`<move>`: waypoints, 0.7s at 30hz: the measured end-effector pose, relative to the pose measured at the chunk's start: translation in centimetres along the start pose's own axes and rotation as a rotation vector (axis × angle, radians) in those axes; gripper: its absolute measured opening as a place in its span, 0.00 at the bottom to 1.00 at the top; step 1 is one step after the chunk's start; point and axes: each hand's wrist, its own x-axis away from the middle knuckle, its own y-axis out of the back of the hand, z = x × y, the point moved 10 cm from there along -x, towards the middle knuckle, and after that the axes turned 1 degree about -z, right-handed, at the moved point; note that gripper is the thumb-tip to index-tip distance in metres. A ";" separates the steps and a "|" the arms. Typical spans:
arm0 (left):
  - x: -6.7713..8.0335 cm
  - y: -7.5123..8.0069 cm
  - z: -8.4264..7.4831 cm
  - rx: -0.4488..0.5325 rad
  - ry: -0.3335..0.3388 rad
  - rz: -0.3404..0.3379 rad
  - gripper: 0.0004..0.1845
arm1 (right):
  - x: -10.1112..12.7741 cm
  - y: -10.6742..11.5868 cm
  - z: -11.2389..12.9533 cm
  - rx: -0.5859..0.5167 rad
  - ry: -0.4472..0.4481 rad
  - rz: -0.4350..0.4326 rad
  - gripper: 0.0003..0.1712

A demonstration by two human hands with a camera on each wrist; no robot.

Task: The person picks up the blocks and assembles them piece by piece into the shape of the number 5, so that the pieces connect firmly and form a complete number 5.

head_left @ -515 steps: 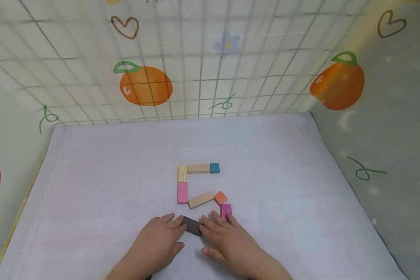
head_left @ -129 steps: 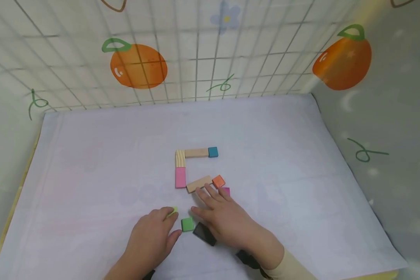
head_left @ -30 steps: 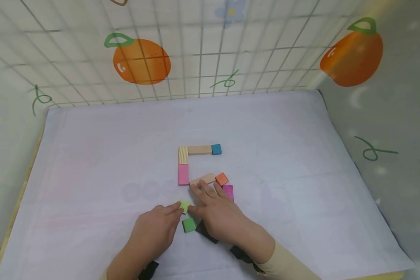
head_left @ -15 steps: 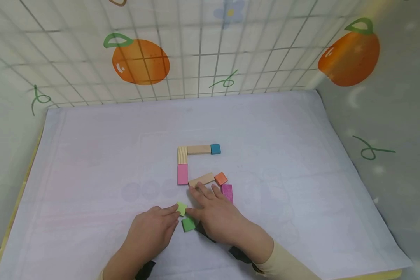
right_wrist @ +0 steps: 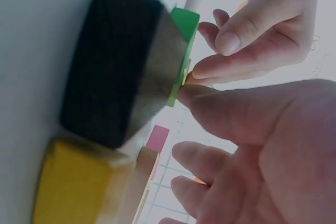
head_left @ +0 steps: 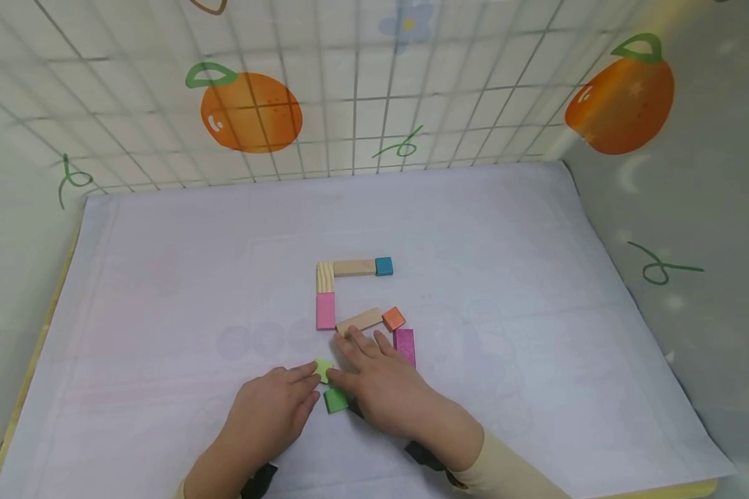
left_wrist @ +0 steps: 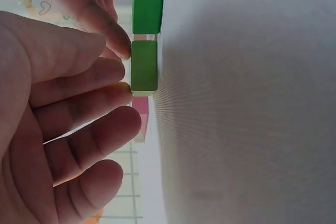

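Placement of the light green block (head_left: pixel 323 369) is in hand: it is pinched between the left hand (head_left: pixel 273 410) and right hand (head_left: pixel 383 388) fingertips, just above the dark green block (head_left: pixel 336 400). Next, careful alignment on the counter (head_left: pixel 162 291) with the pink block (head_left: pixel 325 310) column seems called for.

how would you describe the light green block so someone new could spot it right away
Start at the white sheet and find the line of blocks at its middle. Just below it the two hands meet, and the light green block sits between their fingertips. It is paler and yellower than the dark green block just nearer the person.
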 end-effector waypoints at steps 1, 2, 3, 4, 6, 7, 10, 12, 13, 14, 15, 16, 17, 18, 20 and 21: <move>0.0 0.0 0.0 -0.003 -0.002 0.003 0.13 | 0.0 0.0 0.0 0.003 0.001 0.003 0.24; 0.0 0.0 0.0 -0.008 -0.004 0.005 0.13 | -0.1 -0.1 0.0 0.004 -0.001 0.007 0.24; 0.0 0.0 -0.1 -0.011 -0.006 0.008 0.14 | -0.1 -0.2 0.0 0.007 -0.002 0.008 0.24; 0.0 0.0 -0.1 -0.014 -0.009 0.011 0.13 | -0.1 -0.2 0.0 0.010 -0.004 0.009 0.25; 0.1 0.1 -0.1 -0.016 -0.019 0.010 0.13 | -0.1 -0.3 -0.1 0.015 -0.006 0.008 0.25; 0.1 0.1 -0.2 -0.015 -0.025 0.006 0.13 | -0.2 -0.3 -0.1 0.019 -0.008 0.006 0.26; 0.1 0.3 -0.2 -0.007 -0.037 -0.013 0.12 | -0.2 -0.3 -0.1 0.026 -0.009 0.000 0.27; 0.2 0.5 -0.1 -0.002 -0.037 -0.034 0.12 | -0.2 -0.2 -0.1 0.027 -0.005 -0.010 0.27; 0.2 0.6 -0.1 -0.002 -0.035 -0.047 0.12 | -0.2 -0.1 -0.1 0.027 -0.002 -0.016 0.27; 0.2 0.6 0.0 0.000 -0.031 -0.057 0.12 | -0.2 0.0 0.0 0.026 0.004 -0.022 0.27; 0.2 0.7 0.1 0.000 -0.025 -0.063 0.12 | -0.2 0.0 0.1 0.026 0.011 -0.030 0.26; 0.2 0.6 0.2 0.001 -0.017 -0.060 0.12 | -0.2 0.1 0.1 0.025 0.018 -0.035 0.25; 0.1 0.6 0.3 0.001 -0.010 -0.048 0.12 | -0.2 0.2 0.2 0.023 0.025 -0.038 0.24; 0.1 0.5 0.3 0.003 -0.003 -0.033 0.11 | -0.2 0.2 0.3 0.018 0.028 -0.037 0.23; 0.1 0.1 0.4 0.003 0.008 0.009 0.11 | -0.2 0.2 0.2 0.012 0.026 -0.023 0.23; 0.0 -0.1 0.4 0.004 0.014 0.033 0.10 | -0.2 0.2 0.2 0.007 0.020 -0.012 0.23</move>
